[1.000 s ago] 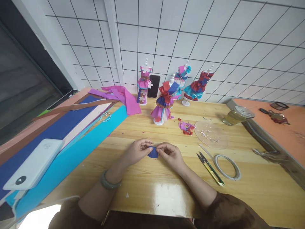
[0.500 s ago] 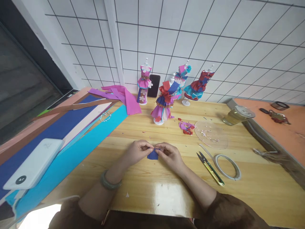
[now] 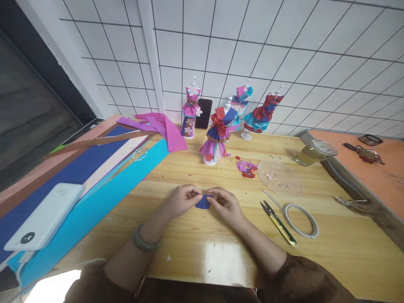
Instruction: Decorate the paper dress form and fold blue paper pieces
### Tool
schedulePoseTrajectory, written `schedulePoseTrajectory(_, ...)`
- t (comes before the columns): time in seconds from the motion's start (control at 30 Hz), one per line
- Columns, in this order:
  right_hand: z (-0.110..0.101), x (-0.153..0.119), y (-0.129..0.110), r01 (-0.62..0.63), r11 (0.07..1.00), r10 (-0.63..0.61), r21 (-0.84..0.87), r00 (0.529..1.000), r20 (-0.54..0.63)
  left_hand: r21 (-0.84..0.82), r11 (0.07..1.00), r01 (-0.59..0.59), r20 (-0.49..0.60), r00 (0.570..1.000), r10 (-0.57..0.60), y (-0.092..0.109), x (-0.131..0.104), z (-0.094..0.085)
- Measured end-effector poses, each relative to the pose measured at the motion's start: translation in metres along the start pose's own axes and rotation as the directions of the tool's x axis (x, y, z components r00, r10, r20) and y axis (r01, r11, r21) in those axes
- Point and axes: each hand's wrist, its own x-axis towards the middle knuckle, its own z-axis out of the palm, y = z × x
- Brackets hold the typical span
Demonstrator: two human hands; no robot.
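Observation:
Between my two hands is a small piece of dark blue crepe paper [image 3: 202, 202], its lower edge hanging just above the wooden table. The fingertips of my left hand [image 3: 186, 198] pinch its upper left corner. On the other side, the thumb and fingers of my right hand [image 3: 225, 205] are closed on its upper right. A dress form [image 3: 215, 143] in red, blue and pink paper stands beyond my hands. To the right of my right hand lie yellow-handled thread snips [image 3: 278, 223] and a roll of narrow tape [image 3: 301, 221] with a loose end.
Paper strips, including a turquoise strip [image 3: 120, 185], cover the left side under a white power bank [image 3: 46, 215]. Further dress forms and a phone [image 3: 204, 113] stand by the tiled wall. Paper scraps [image 3: 247, 167], a clear dish [image 3: 280, 179] of beads and a lidded cup [image 3: 315, 152] stand right.
The blue paper's lower edge has risen a little and its folds look different. Both hands have shifted only slightly and still pinch it.

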Motion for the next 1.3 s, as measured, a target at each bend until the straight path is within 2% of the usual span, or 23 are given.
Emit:
schedulePoseTrajectory(0.27, 0.0, -0.001, 0.006, -0.083, 0.995, 0.08, 0.058, 0.996, 0.049, -0.17, 0.984, 0.049, 0.025, 0.999, -0.045, -0.001, 0.001, 0.001)
schedulePoseTrajectory(0.43, 0.0, -0.002, 0.005, -0.132, 0.988, 0.125, 0.085, 0.988, 0.09, -0.26, 0.965, 0.032, 0.014, 0.999, -0.029, 0.0, 0.002, 0.0)
schedulePoseTrajectory(0.6, -0.002, -0.001, -0.003, -0.171, 0.971, 0.146, 0.17, 0.978, 0.151, -0.233, 0.972, 0.008, 0.035, 0.999, 0.001, 0.002, 0.002, -0.003)
schedulePoseTrajectory(0.83, -0.003, 0.001, -0.005, -0.148, 0.974, 0.124, 0.17, 0.981, 0.148, -0.251, 0.967, 0.036, 0.046, 0.999, -0.025, 0.002, 0.001, 0.0)
schedulePoseTrajectory(1.03, 0.002, -0.002, 0.008, -0.156, 0.982, 0.147, 0.102, 0.985, 0.089, -0.25, 0.964, 0.092, 0.046, 0.996, -0.082, -0.002, 0.001, 0.003)
schedulePoseTrajectory(1.3, -0.001, 0.0, 0.007, -0.089, 0.996, 0.089, 0.001, 0.994, 0.069, -0.174, 0.982, 0.077, -0.023, 0.996, -0.082, -0.001, 0.002, 0.001)
